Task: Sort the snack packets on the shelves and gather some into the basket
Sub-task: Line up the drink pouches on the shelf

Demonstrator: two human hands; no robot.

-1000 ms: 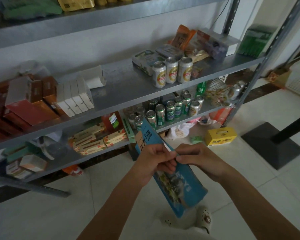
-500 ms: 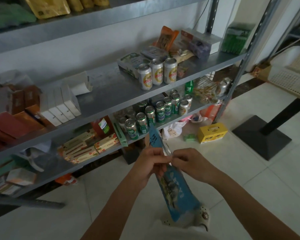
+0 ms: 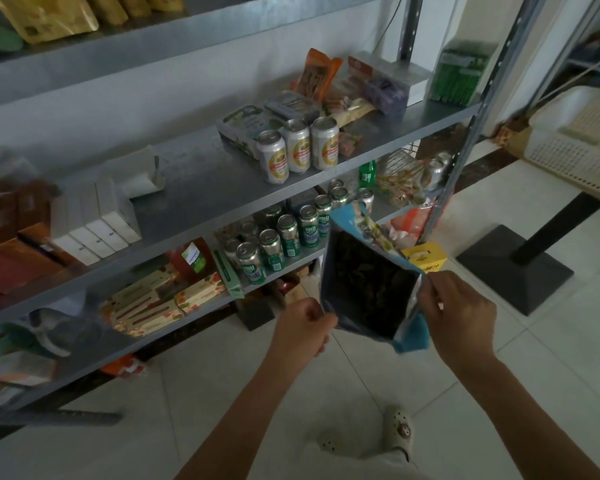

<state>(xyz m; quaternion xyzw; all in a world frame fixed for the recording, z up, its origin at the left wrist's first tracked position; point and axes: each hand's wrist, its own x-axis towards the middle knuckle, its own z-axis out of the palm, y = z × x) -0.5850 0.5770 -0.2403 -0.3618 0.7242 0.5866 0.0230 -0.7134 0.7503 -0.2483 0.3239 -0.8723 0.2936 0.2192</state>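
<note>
now both hands (image 3: 300, 329) (image 3: 459, 315) pinch the blue packet (image 3: 368, 282) between them.

Behind the three cans (image 3: 297, 148) on the middle shelf (image 3: 205, 188) lie snack packets (image 3: 321, 77); cartons (image 3: 94, 223) stand well left, a cluster of cans (image 3: 284, 233) below (one shelf down), the open packet (image 3: 368, 282) in front.

1. Three gold cans (image 3: 297, 147).
2. At least eight green cans (image 3: 289, 233).
3. Four white boxes (image 3: 94, 237) in a row.
4. One blue packet (image 3: 368, 282).
5. One yellow box (image 3: 425, 258).
6. Two hands: left hand (image 3: 300, 329), right hand (image 3: 461, 313).
</note>
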